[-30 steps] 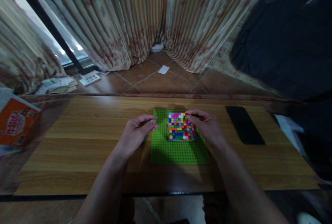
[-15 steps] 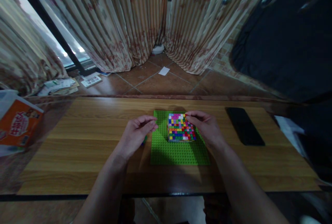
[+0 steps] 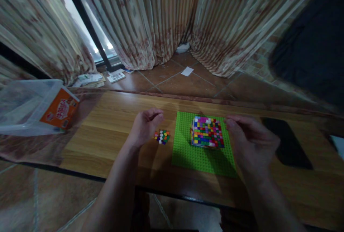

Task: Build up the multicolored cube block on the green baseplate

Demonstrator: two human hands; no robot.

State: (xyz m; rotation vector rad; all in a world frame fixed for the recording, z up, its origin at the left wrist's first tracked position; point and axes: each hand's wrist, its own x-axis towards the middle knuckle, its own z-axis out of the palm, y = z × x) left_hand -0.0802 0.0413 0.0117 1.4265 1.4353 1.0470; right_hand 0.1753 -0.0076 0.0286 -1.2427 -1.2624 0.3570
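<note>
A block built of many small coloured bricks (image 3: 207, 131) stands on a green studded baseplate (image 3: 185, 155). My left hand (image 3: 145, 126) is closed, thumb against the curled fingers, left of the baseplate. Whatever it may hold is hidden. Just below its fingers lies a small pile of loose coloured bricks (image 3: 162, 136) on the wooden table. Beside the block's right side, over the baseplate's right edge, is my right hand (image 3: 251, 142). Its thumb and forefinger are pinched together; anything between them is too small to make out.
A black phone-like slab (image 3: 288, 144) lies on the table (image 3: 107, 131) beyond my right hand. At the far left is a clear plastic bin (image 3: 29, 106) with an orange label. Curtains (image 3: 169, 17) hang behind; papers (image 3: 90, 80) lie on the floor.
My right hand has come away from the block's top to its right. The view has swung left, and the loose brick pile now shows below my left hand, which stays closed.
</note>
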